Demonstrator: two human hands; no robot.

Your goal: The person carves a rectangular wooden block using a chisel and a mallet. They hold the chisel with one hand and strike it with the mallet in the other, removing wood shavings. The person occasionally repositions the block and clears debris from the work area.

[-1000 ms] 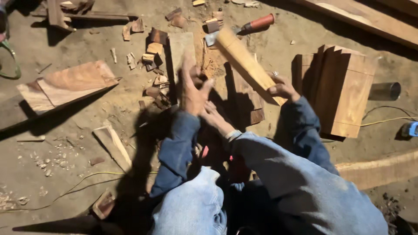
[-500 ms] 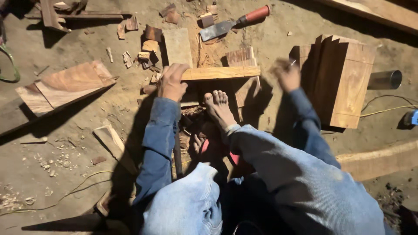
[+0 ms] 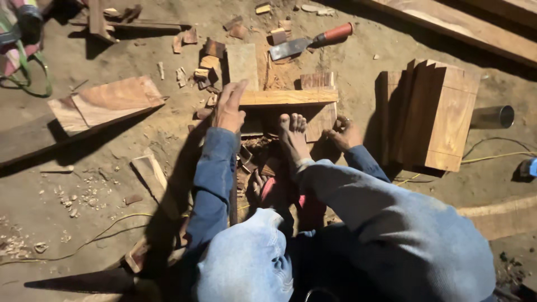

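Sandy dirt floor [image 3: 84,190], strewn with chips and offcuts, carries all the work, seen from above over a seated person in denim.

At the centre, the left hand [image 3: 228,109] lies flat on the left end of a pale, narrow wooden plank [image 3: 288,98], fingers stretched toward twelve o'clock; its grip is released, pressing rather than clasping. The plank's long axis runs from nine to three o'clock, straight across the person's front. A bare foot [image 3: 292,137] sits just at six o'clock of the plank's middle, toes touching or nearly touching its edge. The right hand [image 3: 342,133] rests low at about four o'clock of the plank's right end, near it but apart; its fingers look curled, though whether they hold anything I cannot tell. So the left hand is the one on the plank, and the right is the nearer to its free end.

Further out, a red-handled steel chisel [image 3: 310,42] lies at twelve o'clock. A tall reddish-brown block of stacked boards [image 3: 439,114] stands at three o'clock, with a metal cylinder [image 3: 492,117] beyond it. A broad reddish wedge-shaped slab [image 3: 106,100] lies at nine o'clock.
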